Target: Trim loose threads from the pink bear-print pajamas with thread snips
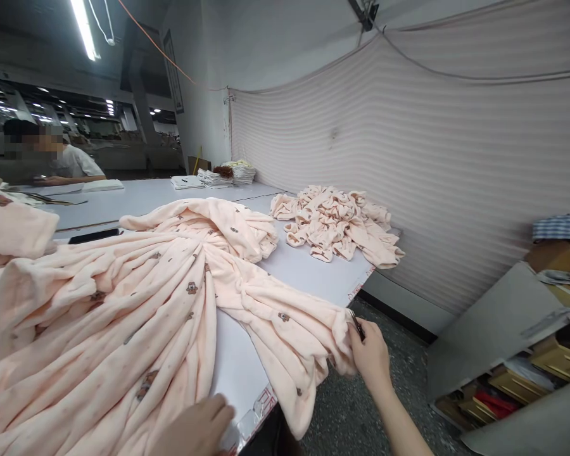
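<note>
A pale pink fleece garment (171,329) with small brown bear prints lies gathered over the near part of the table, one long section stretched to the right past the edge. At the end of that section, my right hand (373,358) is closed on the pink cloth. A slim dark tool, apparently thread snips (358,326), is also in that hand. My left hand (199,427), slightly blurred, is low beside the garment near the table's front edge. Its fingers are loosely bent and apart from the cloth, with nothing visible in them.
A heap of similar pink pieces (337,221) lies on the white table (304,272) at the back right. Paper stacks (218,176) and a dark phone-like object (94,236) lie farther back. A co-worker (76,158) sits at far left. Cluttered shelves (513,373) stand right.
</note>
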{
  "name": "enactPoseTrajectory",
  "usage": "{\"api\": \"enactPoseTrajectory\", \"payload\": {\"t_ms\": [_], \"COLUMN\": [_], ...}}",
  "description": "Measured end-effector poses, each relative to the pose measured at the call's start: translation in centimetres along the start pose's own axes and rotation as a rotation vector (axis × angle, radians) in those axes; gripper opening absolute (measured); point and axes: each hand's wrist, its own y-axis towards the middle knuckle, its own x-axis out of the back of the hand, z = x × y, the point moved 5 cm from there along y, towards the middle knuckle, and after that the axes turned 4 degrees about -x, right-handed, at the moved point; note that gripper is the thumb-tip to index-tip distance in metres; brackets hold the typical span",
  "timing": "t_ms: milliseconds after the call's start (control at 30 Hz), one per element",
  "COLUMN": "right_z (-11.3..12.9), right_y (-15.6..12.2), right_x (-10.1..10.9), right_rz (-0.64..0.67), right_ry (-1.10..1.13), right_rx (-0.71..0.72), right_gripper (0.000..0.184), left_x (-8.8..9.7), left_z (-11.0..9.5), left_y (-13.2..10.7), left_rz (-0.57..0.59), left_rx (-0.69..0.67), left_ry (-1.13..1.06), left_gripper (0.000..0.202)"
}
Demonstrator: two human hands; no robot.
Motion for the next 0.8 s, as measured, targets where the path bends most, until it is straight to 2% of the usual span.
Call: {"api": "enactPoseTrajectory", "payload": {"t_ms": [67,133,233,333,367,433,533,633,700,800], "right_z": [0.0,0.2,0.7,2.0,2.7,4.3,6.4,7.8,8.6,9.7], "right_y": [-0.5,-1.2,-2.6,-4.5,-5.2,-6.6,-8.1,-9.4,-10.3,-11.7], "right_x": [-0.3,-0.9,-1.6,-1.6,-1.6,-1.4,-0.5,0.4,1.1,1.8], "right_rz": [0.037,0.134,0.287,0.386,0.43,0.502,0.487,0.444,0.395,0.309], "right_ry": [0.082,0.19,0.342,0.437,0.47,0.514,0.468,0.267,0.097,-0.169], "right_rx": [-0.033,-0.083,-0.155,-0.19,-0.185,-0.135,0.012,0.205,0.353,0.532], "right_gripper": [0.046,0.048,0.052,0.05,0.047,0.04,0.034,0.022,0.018,0.026], "left_x": [-0.6,-1.3,-1.9,-1.7,-1.4,-0.7,0.1,0.4,0.2,-0.5], "left_z": [-4.1,-6.7,-8.9,-10.2,-10.4,-10.4,-9.2,-8.0,-7.6,-7.2], "left_y": [3.7,6.9,10.0,10.9,10.9,10.6,9.8,8.6,7.9,7.1], "left_rz": [-0.018,-0.12,-0.299,-0.347,-0.348,-0.35,-0.411,-0.484,-0.492,-0.474], "left_rx": [-0.083,-0.091,-0.052,0.012,0.017,0.006,-0.001,-0.044,-0.067,-0.063], "left_ry": [-0.231,-0.423,-0.599,-0.781,-0.85,-0.987,-1.155,-1.239,-1.262,-1.291], "left_gripper": [0.039,0.036,0.046,0.05,0.049,0.034,0.01,0.016,0.017,0.017]}}
